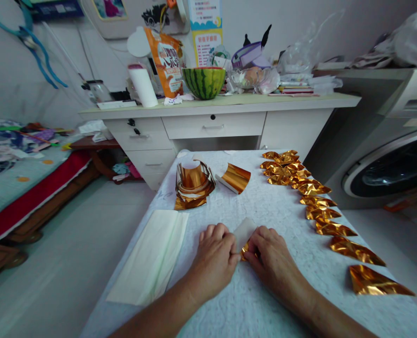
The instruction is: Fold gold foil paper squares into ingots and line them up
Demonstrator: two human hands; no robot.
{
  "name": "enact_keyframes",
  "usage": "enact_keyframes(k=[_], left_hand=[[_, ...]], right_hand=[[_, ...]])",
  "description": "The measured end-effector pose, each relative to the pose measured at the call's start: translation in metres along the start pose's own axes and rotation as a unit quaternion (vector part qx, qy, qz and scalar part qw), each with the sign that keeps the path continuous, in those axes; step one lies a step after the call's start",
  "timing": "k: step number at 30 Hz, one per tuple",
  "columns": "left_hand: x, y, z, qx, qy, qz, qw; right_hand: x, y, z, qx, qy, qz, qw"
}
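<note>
Both hands meet over a sheet of gold foil paper (245, 231) whose pale back faces up, with a bit of gold showing between them. My left hand (213, 253) has its fingers curled, pinching the sheet's left edge. On the other side my right hand (269, 251) is closed on the gold part. Beyond them lie a loose stack of curled gold sheets (192, 180) and a single curled gold sheet (238, 177). Folded gold foil pieces (335, 228) run in a line down the table's right side.
A folded pale cloth or paper (152, 256) lies left of my hands on the cloth-covered table (211, 310). Behind stands a white desk (215, 123) bearing a cut watermelon (204, 84). A front-loading washing machine (387, 136) is at right, a bed (25, 173) at left.
</note>
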State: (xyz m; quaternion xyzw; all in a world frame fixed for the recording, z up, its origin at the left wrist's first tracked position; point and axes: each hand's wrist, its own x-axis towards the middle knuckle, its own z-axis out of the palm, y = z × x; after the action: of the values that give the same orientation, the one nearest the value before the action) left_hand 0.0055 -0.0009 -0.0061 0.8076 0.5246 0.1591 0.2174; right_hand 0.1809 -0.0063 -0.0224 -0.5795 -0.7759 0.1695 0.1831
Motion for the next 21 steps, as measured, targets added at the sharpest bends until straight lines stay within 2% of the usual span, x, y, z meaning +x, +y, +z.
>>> enact_keyframes(k=[6, 13, 21], left_hand=[[-0.0014, -0.0026, 0.0003, -0.014, 0.005, -0.003, 1.0], [0.0003, -0.0042, -0.0061, -0.03, -0.024, -0.005, 0.999], [-0.0007, -0.0007, -0.0082, -0.034, -0.025, -0.015, 0.999]], right_hand=[[-0.0002, 0.001, 0.0011, -0.001, -0.002, -0.005, 1.0], [-0.0017, -0.0017, -0.0022, -0.001, -0.007, -0.004, 1.0], [-0.0032, -0.0019, -0.0028, 0.018, 0.003, -0.012, 1.0]])
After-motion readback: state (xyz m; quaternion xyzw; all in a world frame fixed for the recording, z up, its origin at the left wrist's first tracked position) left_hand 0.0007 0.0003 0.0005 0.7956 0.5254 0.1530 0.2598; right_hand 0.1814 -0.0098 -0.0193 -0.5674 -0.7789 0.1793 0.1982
